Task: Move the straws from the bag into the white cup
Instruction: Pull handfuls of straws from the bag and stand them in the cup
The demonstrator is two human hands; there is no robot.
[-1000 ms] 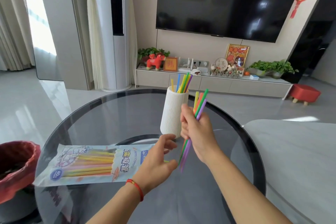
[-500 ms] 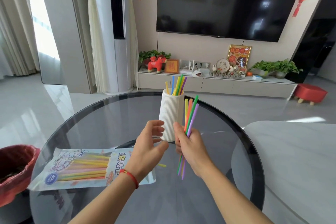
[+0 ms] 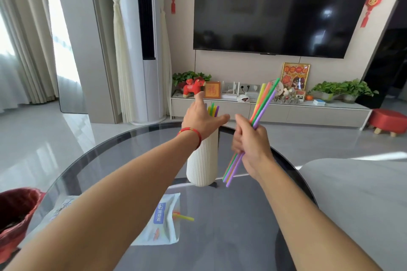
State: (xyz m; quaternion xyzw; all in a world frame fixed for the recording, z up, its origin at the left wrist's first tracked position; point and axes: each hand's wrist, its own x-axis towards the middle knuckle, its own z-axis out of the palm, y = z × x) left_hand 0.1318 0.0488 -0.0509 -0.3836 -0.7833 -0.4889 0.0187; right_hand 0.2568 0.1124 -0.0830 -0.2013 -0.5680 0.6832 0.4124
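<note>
Just right of the white cup (image 3: 201,160), the right hand (image 3: 251,145) clenches a bundle of straws (image 3: 258,114), four or five, long axis tilted up and away. Its grip is nearest the rim. Left hand (image 3: 203,116) hovers released over three straws already in the cup. One bag (image 3: 161,222) lies on the surface (image 3: 231,237).

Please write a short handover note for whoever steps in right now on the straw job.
Left hand: open, fingers spread at the top of the white cup, holding nothing.
Right hand: grips a bundle of straws beside the cup, not yet in it.
Cup stands upright on the glass table; a few straws in the cup show already.
Bag lies on the table nearer the person, with straw ends poking out of its mouth.
Left: drop in the held bundle, then empty the bag.
</note>
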